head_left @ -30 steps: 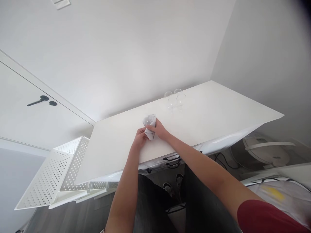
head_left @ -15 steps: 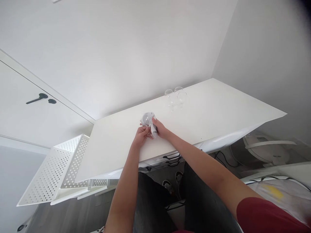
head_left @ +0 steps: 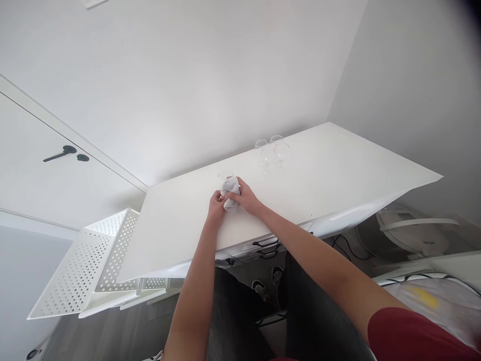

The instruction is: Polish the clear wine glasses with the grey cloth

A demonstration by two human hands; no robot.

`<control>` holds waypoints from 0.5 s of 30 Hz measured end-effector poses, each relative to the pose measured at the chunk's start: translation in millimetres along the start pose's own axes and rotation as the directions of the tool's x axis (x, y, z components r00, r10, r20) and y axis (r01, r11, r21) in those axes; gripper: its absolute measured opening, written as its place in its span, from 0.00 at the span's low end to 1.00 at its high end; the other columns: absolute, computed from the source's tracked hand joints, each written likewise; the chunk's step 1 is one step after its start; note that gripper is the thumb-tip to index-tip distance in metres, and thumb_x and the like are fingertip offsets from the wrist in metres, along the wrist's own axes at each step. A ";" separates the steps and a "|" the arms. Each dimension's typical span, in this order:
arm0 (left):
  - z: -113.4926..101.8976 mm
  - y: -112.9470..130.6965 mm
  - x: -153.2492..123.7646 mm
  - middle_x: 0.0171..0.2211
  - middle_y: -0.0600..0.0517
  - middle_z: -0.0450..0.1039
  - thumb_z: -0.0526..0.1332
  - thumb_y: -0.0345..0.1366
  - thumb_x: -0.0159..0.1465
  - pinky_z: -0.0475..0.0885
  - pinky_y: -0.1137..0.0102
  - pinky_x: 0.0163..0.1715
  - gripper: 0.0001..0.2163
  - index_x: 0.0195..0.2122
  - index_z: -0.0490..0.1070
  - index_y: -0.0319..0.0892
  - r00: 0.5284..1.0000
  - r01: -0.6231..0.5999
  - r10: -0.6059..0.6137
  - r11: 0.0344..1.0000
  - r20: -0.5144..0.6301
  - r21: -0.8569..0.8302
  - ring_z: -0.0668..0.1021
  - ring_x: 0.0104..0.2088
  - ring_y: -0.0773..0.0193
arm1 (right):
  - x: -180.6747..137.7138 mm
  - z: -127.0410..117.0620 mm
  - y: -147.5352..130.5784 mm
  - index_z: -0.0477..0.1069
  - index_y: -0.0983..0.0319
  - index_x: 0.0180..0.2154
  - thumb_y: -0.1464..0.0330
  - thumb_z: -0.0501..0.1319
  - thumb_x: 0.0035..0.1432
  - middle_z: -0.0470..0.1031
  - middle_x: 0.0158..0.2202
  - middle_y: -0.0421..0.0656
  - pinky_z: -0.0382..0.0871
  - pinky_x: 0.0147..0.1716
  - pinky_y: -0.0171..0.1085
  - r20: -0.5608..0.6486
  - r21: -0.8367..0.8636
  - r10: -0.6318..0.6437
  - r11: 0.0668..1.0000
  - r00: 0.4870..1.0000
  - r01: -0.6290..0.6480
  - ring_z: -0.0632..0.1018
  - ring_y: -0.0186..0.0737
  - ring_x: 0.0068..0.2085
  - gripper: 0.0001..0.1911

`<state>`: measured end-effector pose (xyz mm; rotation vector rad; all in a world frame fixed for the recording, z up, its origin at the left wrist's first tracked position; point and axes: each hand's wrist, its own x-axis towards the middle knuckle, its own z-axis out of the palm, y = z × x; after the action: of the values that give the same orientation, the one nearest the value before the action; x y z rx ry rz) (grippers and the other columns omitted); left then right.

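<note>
Left hand (head_left: 217, 205) gripped clear glass (head_left: 226, 181) low down, steadying it above white tabletop (head_left: 338, 170). Right hand (head_left: 242, 195) closed round white cloth (head_left: 230, 196), pressing it against glass bowl, likely for wiping. Two more glasses (head_left: 271, 149) stood upright, well apart, near back wall. White perforated rack (head_left: 82, 271) lay left of tabletop; door with black handle (head_left: 59, 153) beyond.

Wrapped glass (head_left: 228, 186) on counter (head_left: 338, 170), between hands; two glasses (head_left: 271, 150) behind-right; rack (head_left: 86, 265) left.
</note>
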<state>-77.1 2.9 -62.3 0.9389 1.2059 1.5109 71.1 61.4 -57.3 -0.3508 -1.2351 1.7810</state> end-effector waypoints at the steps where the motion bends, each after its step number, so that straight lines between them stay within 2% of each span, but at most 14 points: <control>1: 0.5 -0.1 -0.4 0.32 0.55 0.73 0.79 0.48 0.52 0.70 0.75 0.33 0.23 0.39 0.72 0.41 0.999 -0.034 0.034 0.999 0.012 0.019 0.73 0.31 0.71 | 1.0 -0.4 1.3 0.71 0.57 0.54 0.56 0.76 0.54 0.81 0.40 0.42 0.76 0.41 0.38 -0.011 0.003 0.031 1.000 0.999 -0.031 0.81 0.41 0.40 0.30; 4: 1.8 1.1 -4.8 0.49 0.48 0.77 0.80 0.48 0.49 0.72 0.74 0.38 0.31 0.51 0.73 0.45 0.988 -0.121 0.116 0.992 0.106 0.045 0.76 0.37 0.69 | 3.8 -1.3 4.2 0.72 0.60 0.46 0.50 0.74 0.54 0.80 0.36 0.42 0.76 0.35 0.38 0.038 0.070 0.158 0.985 0.987 -0.160 0.80 0.40 0.35 0.27; 7: 2.0 4.7 -9.7 0.63 0.42 0.72 0.83 0.45 0.45 0.74 0.70 0.40 0.45 0.64 0.68 0.51 0.971 -0.097 0.096 0.995 0.220 -0.009 0.79 0.37 0.67 | 3.8 -1.3 3.6 0.72 0.61 0.43 0.48 0.75 0.52 0.80 0.33 0.43 0.75 0.33 0.37 0.173 0.114 0.276 0.948 0.945 -0.297 0.79 0.39 0.32 0.28; 9: 1.2 7.7 -10.9 0.69 0.40 0.67 0.82 0.47 0.45 0.76 0.68 0.45 0.48 0.67 0.66 0.52 0.955 -0.071 0.089 0.995 0.283 -0.073 0.81 0.45 0.61 | 2.3 -1.2 1.3 0.72 0.61 0.42 0.48 0.76 0.52 0.79 0.31 0.42 0.75 0.31 0.37 0.178 0.141 0.313 0.930 0.933 -0.339 0.78 0.39 0.31 0.28; 12: -1.1 11.5 -9.7 0.72 0.40 0.63 0.78 0.57 0.50 0.76 0.64 0.52 0.42 0.64 0.71 0.48 0.953 -0.098 0.141 0.981 0.268 -0.170 0.75 0.63 0.49 | -0.9 -1.1 -4.0 0.71 0.61 0.41 0.50 0.74 0.54 0.77 0.28 0.41 0.74 0.30 0.38 0.179 0.160 0.369 0.904 0.912 -0.397 0.77 0.38 0.28 0.25; 13: -2.0 12.3 -9.0 0.71 0.40 0.64 0.75 0.59 0.54 0.77 0.64 0.53 0.38 0.62 0.73 0.47 0.961 -0.113 0.155 0.976 0.227 -0.187 0.73 0.66 0.48 | -1.9 -1.3 -6.0 0.71 0.62 0.40 0.51 0.72 0.56 0.77 0.28 0.42 0.74 0.31 0.39 0.221 0.153 0.395 0.889 0.892 -0.431 0.77 0.39 0.28 0.23; 15: -3.3 12.9 -7.9 0.70 0.39 0.67 0.70 0.58 0.61 0.78 0.64 0.47 0.31 0.60 0.74 0.46 0.978 -0.138 0.164 0.973 0.131 -0.186 0.76 0.63 0.48 | -3.6 -2.2 -10.0 0.71 0.63 0.40 0.54 0.68 0.58 0.78 0.29 0.45 0.75 0.34 0.41 0.340 0.143 0.419 0.862 0.842 -0.486 0.78 0.42 0.30 0.19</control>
<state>-81.0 -6.3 -50.5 1.0207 0.8974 1.6106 79.7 60.6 -50.6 -0.2639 -1.2021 2.4389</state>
